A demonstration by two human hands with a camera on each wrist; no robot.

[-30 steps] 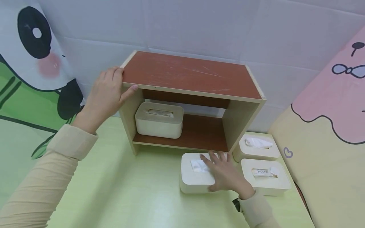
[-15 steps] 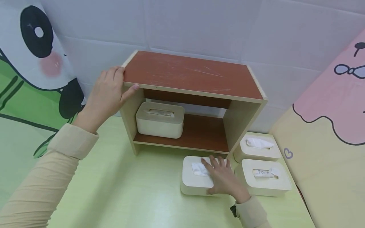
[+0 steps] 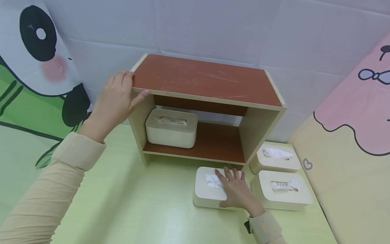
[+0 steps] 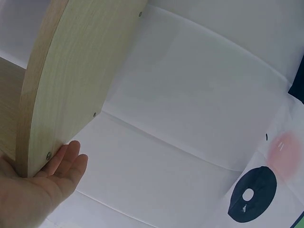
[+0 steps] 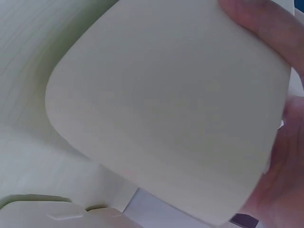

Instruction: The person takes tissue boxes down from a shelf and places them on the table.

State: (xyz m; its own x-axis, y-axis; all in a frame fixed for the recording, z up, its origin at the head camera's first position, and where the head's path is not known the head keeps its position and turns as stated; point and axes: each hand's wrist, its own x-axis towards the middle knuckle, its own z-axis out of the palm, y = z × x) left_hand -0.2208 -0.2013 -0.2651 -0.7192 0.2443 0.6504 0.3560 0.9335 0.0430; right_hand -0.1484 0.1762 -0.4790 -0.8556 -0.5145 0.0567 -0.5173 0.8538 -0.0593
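Observation:
My left hand (image 3: 114, 100) grips the upper left corner of a small wooden shelf unit (image 3: 201, 79) with a brown top. Its thumb lies along the front edge, and in the left wrist view the fingers (image 4: 71, 159) bend round the pale side panel (image 4: 76, 76). Lower right, my right hand (image 3: 240, 193) spans a cream tissue box (image 3: 210, 193) from above, thumb on the near side and fingers spread over the lid. Seen from the right wrist, the box's smooth wall (image 5: 166, 104) fills most of the view, with the thumb (image 5: 266, 23) pressed on it.
Inside the shelf unit, at the left, stands another tissue box (image 3: 171, 128). To the right of my right hand are two more, one behind (image 3: 277, 157) and one in front, marked "Face" (image 3: 284, 193). All rest on a pale green table (image 3: 146, 210) between walls with cartoon prints.
The right hand has shifted slightly toward me with the tissue box, leaving a wider gap to the shelf unit. My left hand keeps its place on the corner.

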